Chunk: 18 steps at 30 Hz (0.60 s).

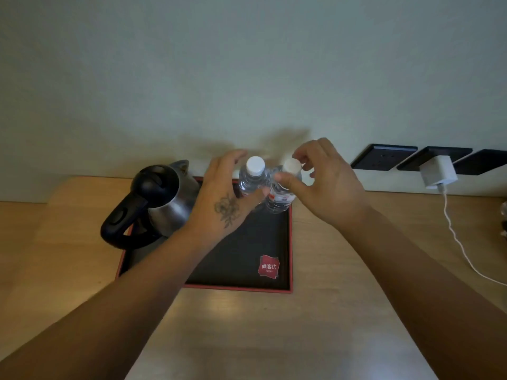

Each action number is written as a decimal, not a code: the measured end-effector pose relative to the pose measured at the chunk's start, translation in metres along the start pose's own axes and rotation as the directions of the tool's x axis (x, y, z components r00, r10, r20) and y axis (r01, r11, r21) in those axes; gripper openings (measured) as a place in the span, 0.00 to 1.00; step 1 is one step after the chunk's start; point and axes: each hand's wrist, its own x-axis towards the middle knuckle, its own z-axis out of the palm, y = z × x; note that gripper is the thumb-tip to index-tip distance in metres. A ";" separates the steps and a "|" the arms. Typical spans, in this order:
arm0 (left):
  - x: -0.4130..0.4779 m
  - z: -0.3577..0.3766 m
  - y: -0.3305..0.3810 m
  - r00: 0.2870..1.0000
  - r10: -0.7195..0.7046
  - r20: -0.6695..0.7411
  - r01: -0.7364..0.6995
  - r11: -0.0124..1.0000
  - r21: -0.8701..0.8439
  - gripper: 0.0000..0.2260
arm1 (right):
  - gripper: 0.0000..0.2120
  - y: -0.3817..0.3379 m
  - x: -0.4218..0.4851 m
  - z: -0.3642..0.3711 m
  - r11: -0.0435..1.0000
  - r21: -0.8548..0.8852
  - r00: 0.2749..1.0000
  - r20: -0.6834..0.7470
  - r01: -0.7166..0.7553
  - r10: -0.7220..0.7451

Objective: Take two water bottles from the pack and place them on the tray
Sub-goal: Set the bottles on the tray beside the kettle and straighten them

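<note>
Two clear water bottles with white caps stand upright side by side at the far end of a black tray (247,256) with a red rim. My left hand (222,196) curls around the left bottle (252,174), thumb under its body and fingers behind it. My right hand (326,182) pinches the neck of the right bottle (282,193) just below its cap, between thumb and fingertips. The right bottle carries a red and white label. The bottles touch each other. No pack is in view.
A steel kettle (164,198) with a black handle sits on the tray's left part, close to my left wrist. Black wall sockets (384,157) line the wall at right, with a white charger (439,171) and cable (461,248) trailing over the wooden desk (274,338).
</note>
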 end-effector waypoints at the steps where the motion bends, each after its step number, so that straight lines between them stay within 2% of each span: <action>1: 0.004 -0.008 0.011 0.998 0.068 -0.005 -0.067 0.996 0.052 0.29 | 0.24 -0.006 0.003 -0.004 0.999 -0.032 1.000 0.011 0.014 -0.013; 3: 0.015 -0.021 0.029 0.987 0.151 0.050 -0.157 0.976 0.153 0.21 | 0.20 -0.016 0.009 -0.008 0.995 -0.104 0.998 0.062 0.010 -0.004; 6: 0.033 -0.027 0.042 0.983 0.125 0.134 -0.155 0.956 0.250 0.16 | 0.18 -0.021 0.017 -0.010 0.982 -0.189 0.994 0.113 0.023 -0.001; 18: 0.045 -0.026 0.037 0.994 0.034 0.100 -0.059 0.966 0.251 0.15 | 0.18 -0.017 0.024 -0.017 0.965 -0.217 0.981 0.156 0.150 -0.117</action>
